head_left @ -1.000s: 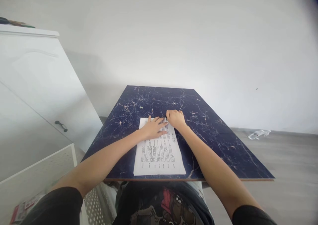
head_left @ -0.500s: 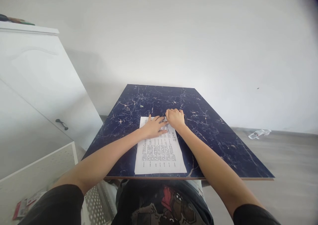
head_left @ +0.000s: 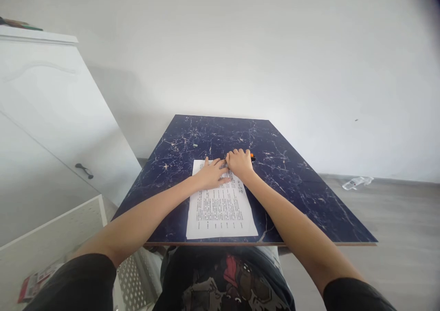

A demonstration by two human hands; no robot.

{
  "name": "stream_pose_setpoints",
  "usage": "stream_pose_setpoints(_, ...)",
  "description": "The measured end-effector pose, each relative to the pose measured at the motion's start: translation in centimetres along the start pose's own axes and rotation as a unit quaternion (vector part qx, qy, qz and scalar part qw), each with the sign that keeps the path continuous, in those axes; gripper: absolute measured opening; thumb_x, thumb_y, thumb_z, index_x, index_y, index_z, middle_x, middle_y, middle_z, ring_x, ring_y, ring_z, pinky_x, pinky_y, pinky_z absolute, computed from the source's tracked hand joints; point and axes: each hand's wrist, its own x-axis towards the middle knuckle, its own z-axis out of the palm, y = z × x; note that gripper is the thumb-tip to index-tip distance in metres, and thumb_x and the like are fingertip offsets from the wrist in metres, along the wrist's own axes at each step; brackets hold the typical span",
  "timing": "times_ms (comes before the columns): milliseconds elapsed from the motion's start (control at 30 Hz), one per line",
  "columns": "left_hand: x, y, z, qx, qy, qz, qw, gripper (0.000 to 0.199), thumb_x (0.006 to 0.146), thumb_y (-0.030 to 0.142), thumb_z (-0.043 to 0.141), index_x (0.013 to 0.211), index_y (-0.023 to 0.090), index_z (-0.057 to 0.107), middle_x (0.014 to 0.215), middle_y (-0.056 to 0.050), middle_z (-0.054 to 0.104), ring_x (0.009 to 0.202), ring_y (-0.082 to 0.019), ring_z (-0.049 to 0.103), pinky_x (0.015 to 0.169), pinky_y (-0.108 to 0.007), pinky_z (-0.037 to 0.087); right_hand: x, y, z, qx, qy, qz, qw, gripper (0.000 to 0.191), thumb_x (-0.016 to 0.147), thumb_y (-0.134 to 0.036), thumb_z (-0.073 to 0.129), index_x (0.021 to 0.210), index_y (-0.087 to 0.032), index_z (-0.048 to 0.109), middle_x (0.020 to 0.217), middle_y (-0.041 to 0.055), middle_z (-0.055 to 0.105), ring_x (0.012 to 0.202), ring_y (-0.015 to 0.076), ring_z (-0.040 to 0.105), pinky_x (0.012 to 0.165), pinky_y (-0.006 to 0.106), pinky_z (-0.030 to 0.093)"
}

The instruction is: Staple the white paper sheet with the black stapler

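Note:
A sheet of paper (head_left: pixel 220 210) covered in printed text lies near the table's front edge. My left hand (head_left: pixel 210 174) rests flat on its upper part, fingers spread. At the paper's upper right corner, my right hand (head_left: pixel 239 162) is closed over a black object with an orange patch (head_left: pixel 253 156). Only that object's end sticks out to the right of the hand; the rest is hidden, so I cannot tell its kind. The fingertips of both hands are close together.
The dark blue marble-patterned table (head_left: pixel 292 201) stands near a white wall. To the left are a white cabinet (head_left: pixel 68 118) with a black handle and a white-edged surface (head_left: pixel 44 237) with a red and white packet. Clear plastic (head_left: pixel 357 183) lies on the floor at right.
My right hand has shifted slightly left over the object, and its orange and black end now shows. My left hand stays spread on the paper.

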Motion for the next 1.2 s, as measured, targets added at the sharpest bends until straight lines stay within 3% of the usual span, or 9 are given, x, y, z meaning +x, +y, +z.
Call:
stream_pose_setpoints(200,-0.1,0.0,0.0,0.005,0.015,0.006,1.0,0.061,0.102,0.065,0.032,0.151,0.032,0.047,0.164,-0.012,0.031,0.151,-0.04,0.026,0.114,-0.08,0.012,0.2,0.1,0.3,0.018,0.019,0.007,1.0,0.05,0.107,-0.029,0.024,0.094,-0.012,0.07,0.102,0.0182,0.073,0.097,0.0298,0.061,0.09,0.044,0.034)
stream_pose_setpoints(300,-0.2,-0.1,0.0,0.004,0.009,0.008,1.0,0.062,0.102,0.065,0.031,0.154,0.033,0.041,0.165,-0.012,0.029,0.152,-0.04,0.024,0.115,-0.079,0.012,0.4,0.6,0.1,0.051,0.013,0.045,0.998,0.05,0.108,-0.029,0.025,0.092,-0.014,0.071,0.099,0.0148,0.075,0.095,0.0266,0.064,0.087,0.038,0.035)
stream_pose_setpoints(500,-0.4,-0.1,-0.2,-0.015,0.008,0.005,1.0,0.06,0.102,0.065,0.03,0.156,0.037,0.037,0.168,-0.008,0.026,0.153,-0.039,0.022,0.116,-0.078,0.011,0.7,2.4,-0.1,0.156,-0.002,0.109,0.982,0.056,0.108,-0.038,0.026,0.088,-0.019,0.074,0.089,0.0091,0.076,0.078,0.019,0.068,0.068,0.028,0.036)
stream_pose_setpoints(900,-0.4,-0.2,-0.4,-0.026,0.0,0.006,1.0,0.06,0.102,0.065,0.027,0.156,0.039,0.036,0.168,-0.006,0.026,0.154,-0.038,0.019,0.119,-0.073,0.01,1.2,5.7,0.7,0.13,0.049,0.185,0.973,0.061,0.107,-0.043,0.031,0.083,-0.015,0.079,0.081,0.0142,0.075,0.076,0.0233,0.071,0.069,0.028,0.042)
stream_pose_setpoints(1067,-0.5,-0.5,-0.3,-0.036,-0.009,0.008,0.999,0.061,0.103,0.065,0.027,0.157,0.038,0.036,0.169,-0.005,0.025,0.156,-0.038,0.016,0.119,-0.074,0.007,0.9,8.0,0.7,0.138,0.067,0.254,0.955,0.059,0.106,-0.042,0.033,0.086,-0.013,0.08,0.083,0.0171,0.074,0.08,0.0248,0.071,0.072,0.028,0.042)
stream_pose_setpoints(1200,-0.4,-1.0,-0.1,-0.047,0.0,0.021,0.999,0.059,0.103,0.063,0.032,0.156,0.039,0.038,0.168,-0.004,0.027,0.156,-0.036,0.018,0.121,-0.071,0.01,0.7,8.6,0.5,0.172,0.08,0.29,0.938,0.064,0.107,-0.043,0.028,0.084,-0.013,0.079,0.081,0.0177,0.074,0.079,0.0263,0.07,0.07,0.029,0.04)
